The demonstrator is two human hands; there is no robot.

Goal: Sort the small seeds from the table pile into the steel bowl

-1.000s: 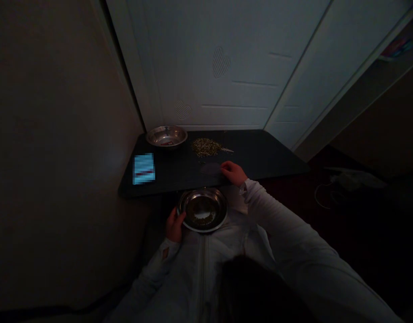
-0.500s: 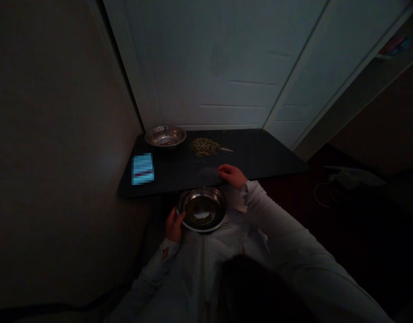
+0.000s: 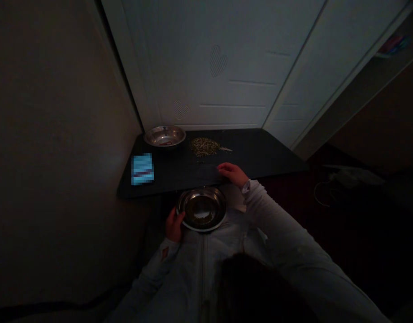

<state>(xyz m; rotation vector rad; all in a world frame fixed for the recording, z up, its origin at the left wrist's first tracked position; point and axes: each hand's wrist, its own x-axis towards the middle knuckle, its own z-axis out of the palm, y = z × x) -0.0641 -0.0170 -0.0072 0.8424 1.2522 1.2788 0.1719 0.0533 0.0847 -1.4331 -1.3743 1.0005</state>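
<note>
Steel bowl (image 3: 201, 208) sits at lower centre, held just below the near edge of the black tabletop (image 3: 253, 157), with a small heap of seeds (image 3: 203, 218) in its base. The left hand (image 3: 174, 225) grips its rim; the right hand (image 3: 230, 174) rests loosely curled on the table edge, with open tabletop to its right.

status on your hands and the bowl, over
left hand holding rim of round steel bowl, small seeds inside; right hand on black tabletop, near pile of small greenish-brown seeds
</note>
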